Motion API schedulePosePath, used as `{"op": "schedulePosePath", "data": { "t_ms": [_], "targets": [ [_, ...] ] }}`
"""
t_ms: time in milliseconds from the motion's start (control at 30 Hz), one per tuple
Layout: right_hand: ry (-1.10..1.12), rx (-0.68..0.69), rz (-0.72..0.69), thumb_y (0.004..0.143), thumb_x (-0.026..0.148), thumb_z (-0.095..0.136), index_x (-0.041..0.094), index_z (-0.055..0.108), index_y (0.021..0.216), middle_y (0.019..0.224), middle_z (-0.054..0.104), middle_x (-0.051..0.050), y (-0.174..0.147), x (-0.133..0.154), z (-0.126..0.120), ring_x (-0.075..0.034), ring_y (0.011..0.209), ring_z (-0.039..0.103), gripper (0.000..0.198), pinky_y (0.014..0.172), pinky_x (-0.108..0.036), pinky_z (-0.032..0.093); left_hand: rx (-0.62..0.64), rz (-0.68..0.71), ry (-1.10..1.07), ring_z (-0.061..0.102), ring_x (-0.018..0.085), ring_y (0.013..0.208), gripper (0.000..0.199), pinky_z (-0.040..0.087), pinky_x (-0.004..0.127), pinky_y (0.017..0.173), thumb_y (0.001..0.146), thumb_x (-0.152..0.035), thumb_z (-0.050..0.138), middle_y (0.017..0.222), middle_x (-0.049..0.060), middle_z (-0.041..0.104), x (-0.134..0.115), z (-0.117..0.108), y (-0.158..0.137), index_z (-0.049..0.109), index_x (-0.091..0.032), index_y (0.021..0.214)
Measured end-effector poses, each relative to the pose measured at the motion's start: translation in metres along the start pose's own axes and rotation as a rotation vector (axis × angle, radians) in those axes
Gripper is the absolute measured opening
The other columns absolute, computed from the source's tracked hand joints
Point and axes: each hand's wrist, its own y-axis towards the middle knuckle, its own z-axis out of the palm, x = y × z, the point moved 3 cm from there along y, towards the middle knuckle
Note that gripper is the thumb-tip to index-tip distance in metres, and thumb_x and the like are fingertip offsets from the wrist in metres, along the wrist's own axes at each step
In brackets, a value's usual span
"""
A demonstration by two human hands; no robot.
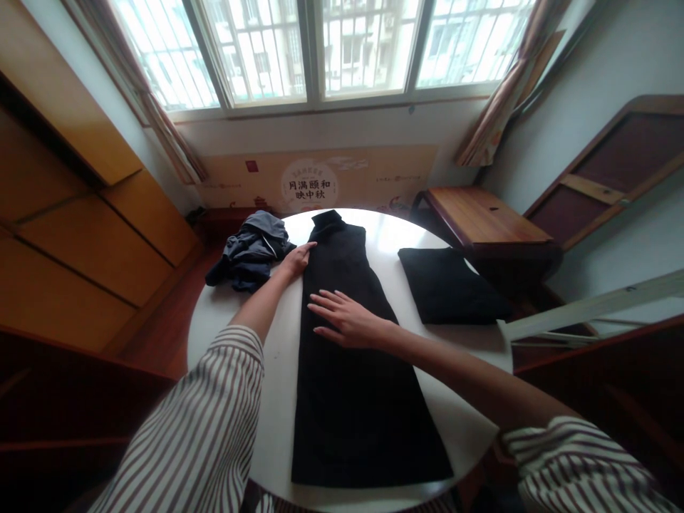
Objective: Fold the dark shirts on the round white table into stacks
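Note:
A long black high-necked garment (363, 406) lies flat and lengthwise on the white round table (275, 399), its collar at the far edge and its wide hem near me. At its upper left edge is my left hand (296, 261), the index finger stretched out along the cloth near the shoulder. My right hand (347, 320) rests flat across the middle of the garment, fingers spread. Neither hand grips anything. The underside of the garment is hidden.
A crumpled heap of grey and navy clothes (254, 246) sits at the table's left edge. On the right lies a folded black garment (454, 288). Beyond the table stand a wooden side table (481, 214) and a wall banner (374, 178) under the window.

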Motion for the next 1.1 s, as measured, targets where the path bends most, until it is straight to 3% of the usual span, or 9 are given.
{"op": "schedulePosePath", "data": {
  "t_ms": [100, 267, 333, 400, 500, 600, 700, 867, 1100],
  "targets": [
    [-0.071, 0.053, 0.086, 0.098, 0.059, 0.041, 0.011, 0.034, 0.153, 0.161, 0.020, -0.021, 0.003, -0.003, 0.016, -0.037, 0.150, 0.014, 0.073, 0.118, -0.059, 0.015, -0.006, 0.001, -0.007, 0.053, 0.021, 0.131, 0.048, 0.036, 0.033, 0.116, 0.092, -0.011, 0.040, 0.140, 0.009, 0.059, 0.002, 0.001, 0.000, 0.057, -0.012, 0.137],
    [0.061, 0.102, -0.111, 0.094, 0.065, 0.042, 0.011, 0.022, 0.157, 0.163, 0.012, -0.020, -0.043, 0.063, 0.041, -0.033, 0.151, 0.006, 0.085, 0.121, -0.054, 0.006, -0.028, -0.004, -0.045, 0.055, 0.021, 0.128, 0.047, 0.037, 0.032, 0.114, 0.090, -0.011, 0.043, 0.135, 0.008, 0.062, 0.003, 0.000, 0.000, 0.060, -0.014, 0.134],
    [0.147, 0.106, -0.195, 0.095, 0.062, 0.045, 0.011, 0.025, 0.156, 0.162, 0.018, -0.020, -0.059, 0.087, 0.041, -0.031, 0.151, 0.012, 0.083, 0.122, -0.051, 0.010, -0.047, -0.017, -0.069, 0.055, 0.021, 0.128, 0.046, 0.036, 0.033, 0.115, 0.088, -0.009, 0.045, 0.134, 0.007, 0.063, -0.002, -0.002, -0.001, 0.062, -0.015, 0.131],
    [0.231, 0.070, -0.228, 0.095, 0.054, 0.050, 0.013, 0.037, 0.151, 0.156, 0.036, -0.018, -0.064, 0.092, 0.034, -0.028, 0.146, 0.029, 0.071, 0.121, -0.046, 0.021, -0.081, -0.041, -0.093, 0.052, 0.022, 0.130, 0.045, 0.033, 0.036, 0.117, 0.086, -0.008, 0.046, 0.135, 0.008, 0.062, -0.009, -0.005, -0.002, 0.064, -0.016, 0.127],
    [0.312, -0.157, -0.058, 0.095, 0.037, 0.055, 0.015, 0.058, 0.132, 0.132, 0.061, -0.015, -0.055, 0.059, 0.008, -0.024, 0.125, 0.055, 0.043, 0.109, -0.039, 0.042, -0.167, -0.126, -0.133, 0.047, 0.024, 0.133, 0.043, 0.029, 0.040, 0.118, 0.083, -0.005, 0.048, 0.136, 0.010, 0.059, -0.024, -0.012, -0.011, 0.065, -0.016, 0.121],
    [0.289, -0.497, 0.270, 0.092, 0.031, 0.058, 0.015, 0.067, 0.109, 0.113, 0.065, -0.014, -0.051, -0.005, -0.030, -0.025, 0.107, 0.062, 0.025, 0.097, -0.041, 0.050, -0.271, -0.295, -0.180, 0.050, 0.027, 0.130, 0.045, 0.034, 0.041, 0.114, 0.081, -0.007, 0.051, 0.136, 0.015, 0.057, -0.035, -0.019, -0.031, 0.060, -0.013, 0.124],
    [0.305, -0.695, 0.613, 0.087, 0.028, 0.063, 0.015, 0.068, 0.098, 0.106, 0.065, -0.013, -0.060, -0.064, -0.058, -0.025, 0.097, 0.064, 0.018, 0.089, -0.040, 0.053, -0.285, -0.509, -0.269, 0.062, 0.028, 0.112, 0.045, 0.048, 0.040, 0.097, 0.083, -0.015, 0.055, 0.121, 0.019, 0.064, -0.043, -0.025, -0.062, 0.054, -0.011, 0.127],
    [0.810, -0.667, 1.029, 0.082, 0.023, 0.072, 0.012, 0.062, 0.105, 0.098, 0.066, -0.012, -0.071, -0.111, -0.060, -0.019, 0.082, 0.066, 0.027, 0.074, -0.031, 0.056, -0.041, -0.733, -0.501, 0.067, 0.017, 0.069, 0.034, 0.050, 0.026, 0.061, 0.082, -0.039, 0.067, 0.080, 0.009, 0.069, -0.060, -0.028, -0.106, 0.063, -0.012, 0.102],
    [0.993, -0.461, 1.073, 0.073, 0.026, 0.084, 0.013, 0.061, 0.079, 0.061, 0.059, -0.002, -0.052, -0.121, -0.050, -0.011, 0.052, 0.056, 0.027, 0.047, -0.021, 0.048, 0.180, -0.739, -0.611, 0.045, 0.009, 0.045, 0.047, 0.029, 0.020, 0.042, 0.053, -0.049, 0.090, 0.052, -0.002, 0.052, -0.085, -0.017, -0.107, 0.064, -0.012, 0.066]
  ]
}}
